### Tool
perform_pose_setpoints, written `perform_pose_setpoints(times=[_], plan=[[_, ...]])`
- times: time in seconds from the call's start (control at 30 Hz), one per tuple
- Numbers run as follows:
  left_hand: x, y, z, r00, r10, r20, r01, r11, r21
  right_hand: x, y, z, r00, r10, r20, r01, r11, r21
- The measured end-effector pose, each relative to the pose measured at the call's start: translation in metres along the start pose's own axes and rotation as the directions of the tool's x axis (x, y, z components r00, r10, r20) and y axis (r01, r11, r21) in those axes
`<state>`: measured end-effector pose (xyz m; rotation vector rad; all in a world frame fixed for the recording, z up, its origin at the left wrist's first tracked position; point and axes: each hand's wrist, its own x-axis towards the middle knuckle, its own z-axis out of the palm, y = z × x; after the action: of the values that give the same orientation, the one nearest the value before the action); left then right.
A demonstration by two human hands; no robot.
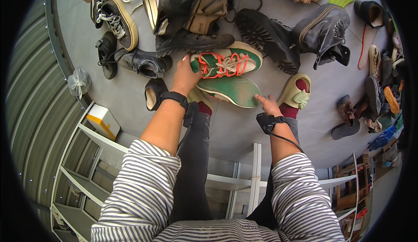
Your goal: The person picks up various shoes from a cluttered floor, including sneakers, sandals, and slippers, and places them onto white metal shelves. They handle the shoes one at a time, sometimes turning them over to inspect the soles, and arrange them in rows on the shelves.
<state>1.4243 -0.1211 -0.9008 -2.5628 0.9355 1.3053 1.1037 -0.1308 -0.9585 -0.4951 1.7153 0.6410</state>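
A green and white sneaker with coral-orange laces lies on the grey floor, sole down. My left hand is at its left end, fingers on the shoe; how firmly it grips cannot be told. Just below lies a second green shoe with its green sole turned up, touching the first. My right hand is at the right end of that sole, thumb near or on its edge, fingers spread. Both wrists wear black strapped devices. A black boot rests against the upper sneaker.
Black lace-up boots, a tan and black boot and black canvas sneakers lie beyond. Small black shoes are at left, more footwear at right. A white shelf frame stands near my legs. My feet wear green clogs.
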Motion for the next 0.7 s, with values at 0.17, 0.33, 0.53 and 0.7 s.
perform_pose_setpoints(times=[0.17, 0.33, 0.53, 0.7], plan=[[0.017, 0.008, 0.001, 0.987, -0.123, 0.1, 0.118, 0.991, 0.06, 0.0, -0.021, 0.011, 0.944, -0.161, 0.289, 0.047, 0.93, 0.364], [0.001, 0.011, 0.012, 0.977, -0.16, 0.14, 0.157, 0.987, 0.031, -0.032, -0.068, -0.011, 0.878, -0.13, 0.461, -0.02, 0.952, 0.306], [-0.02, -0.016, 0.025, 0.964, -0.248, 0.092, 0.256, 0.963, -0.085, -0.037, -0.08, -0.07, 0.905, 0.041, 0.424, -0.071, 0.996, 0.054], [-0.029, -0.017, 0.052, 0.984, -0.132, 0.116, 0.164, 0.925, -0.342, -0.038, -0.085, -0.072, 0.866, 0.158, 0.474, -0.342, 0.879, 0.333]])
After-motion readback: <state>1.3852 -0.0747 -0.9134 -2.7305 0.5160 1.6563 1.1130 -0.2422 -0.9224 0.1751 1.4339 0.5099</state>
